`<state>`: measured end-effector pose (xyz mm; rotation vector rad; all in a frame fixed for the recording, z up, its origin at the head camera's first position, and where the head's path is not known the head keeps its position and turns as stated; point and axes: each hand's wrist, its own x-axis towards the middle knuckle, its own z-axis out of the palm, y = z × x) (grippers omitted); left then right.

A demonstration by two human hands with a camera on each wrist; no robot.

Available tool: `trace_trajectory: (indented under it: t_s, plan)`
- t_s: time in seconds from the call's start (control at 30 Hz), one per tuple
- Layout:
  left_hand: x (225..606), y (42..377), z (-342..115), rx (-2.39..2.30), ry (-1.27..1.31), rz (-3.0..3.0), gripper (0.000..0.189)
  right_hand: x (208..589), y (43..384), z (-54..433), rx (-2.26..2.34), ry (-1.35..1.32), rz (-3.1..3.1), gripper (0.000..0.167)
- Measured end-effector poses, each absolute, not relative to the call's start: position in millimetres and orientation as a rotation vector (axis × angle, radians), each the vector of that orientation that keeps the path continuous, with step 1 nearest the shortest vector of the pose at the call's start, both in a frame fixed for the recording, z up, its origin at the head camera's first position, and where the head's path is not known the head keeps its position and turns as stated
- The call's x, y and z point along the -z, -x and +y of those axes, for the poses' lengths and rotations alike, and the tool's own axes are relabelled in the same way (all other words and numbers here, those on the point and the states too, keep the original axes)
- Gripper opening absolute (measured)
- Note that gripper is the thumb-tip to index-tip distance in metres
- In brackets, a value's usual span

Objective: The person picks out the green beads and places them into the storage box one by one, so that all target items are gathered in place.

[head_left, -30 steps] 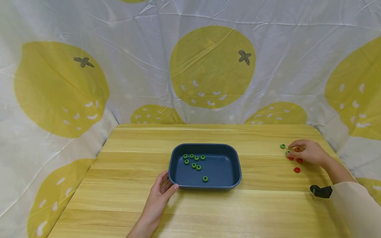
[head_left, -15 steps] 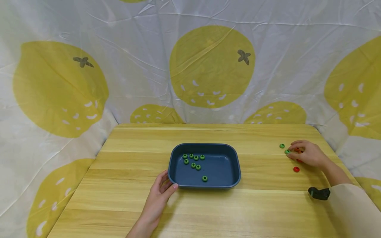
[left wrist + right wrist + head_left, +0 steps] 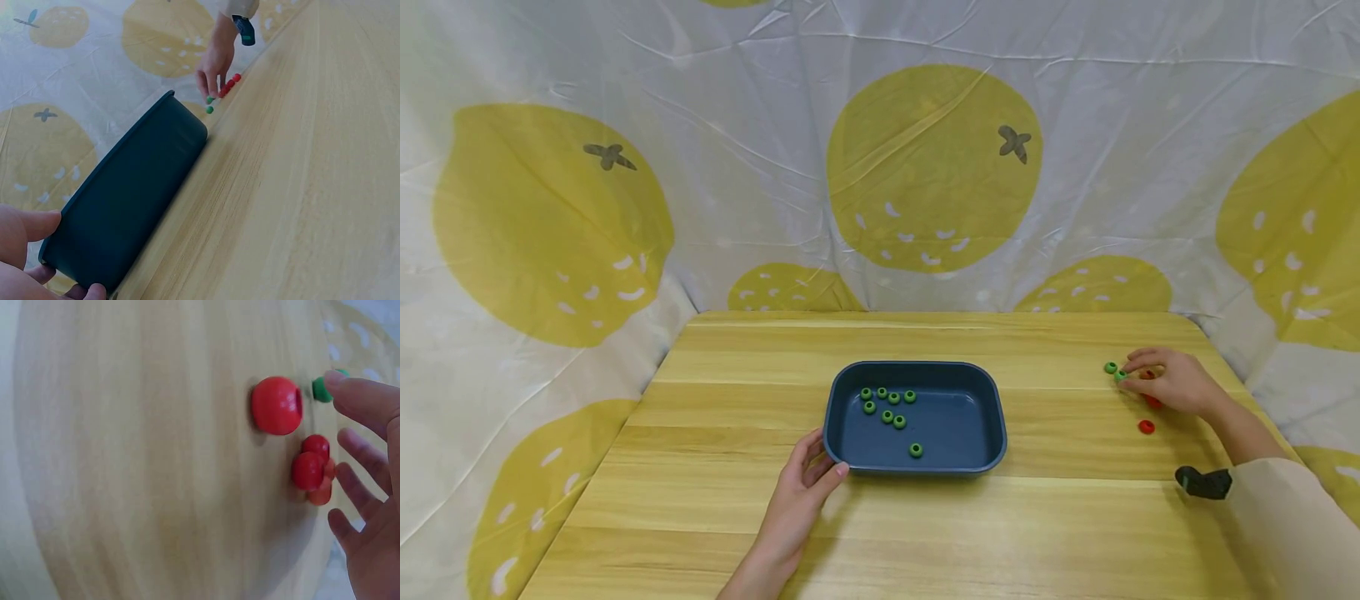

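My left hand (image 3: 796,502) grips the near left corner of a dark blue tray (image 3: 990,468), thumb at the front rim and fingers on the side wall. Several green beads (image 3: 887,416) lie inside, mostly toward the left. At the right, my right hand (image 3: 1176,383) is low over the table and pinches a green bead (image 3: 1121,376) between thumb and index fingertip. Another green bead (image 3: 1111,367) sits just beyond it. Under the palm are red and orange beads (image 3: 308,470), partly covered in the head view. One red bead (image 3: 1146,427) lies apart, nearer me.
The wooden table (image 3: 1037,533) ends at a pale cloth (image 3: 760,167) printed with yellow fruit, which hangs behind and at both sides. A black object (image 3: 1202,482) projects from my right sleeve (image 3: 1292,517) above the tabletop.
My right hand has shifted slightly away and left, and the green bead at its fingertips has moved with it toward the other green bead. Tray and left hand stay in place.
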<state>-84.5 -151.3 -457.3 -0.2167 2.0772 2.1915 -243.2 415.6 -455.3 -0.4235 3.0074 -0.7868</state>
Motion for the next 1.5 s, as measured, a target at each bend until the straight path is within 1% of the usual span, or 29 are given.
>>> trace_trajectory:
  t_s: [0.3, 0.57, 0.9, 1.5]
  plan:
    - [456.0, 84.2, -151.6, -2.183, 0.212, 2.082, 0.062, 437.2, 249.2, 397.1, 0.789, 0.464, 2.997, 0.028]
    - [455.7, 84.0, -151.4, -2.178, 0.228, 2.078, 0.063, 423.2, 252.0, 377.0, 0.796, 0.505, 2.970, 0.031]
    - [456.3, 83.8, -152.1, -2.184, 0.223, 2.062, 0.063, 412.6, 260.0, 351.0, 0.832, 0.604, 2.923, 0.025]
    - [455.5, 83.2, -152.2, -2.193, 0.218, 2.059, 0.061, 391.0, 271.6, 289.7, 0.770, 0.907, 2.871, 0.018]
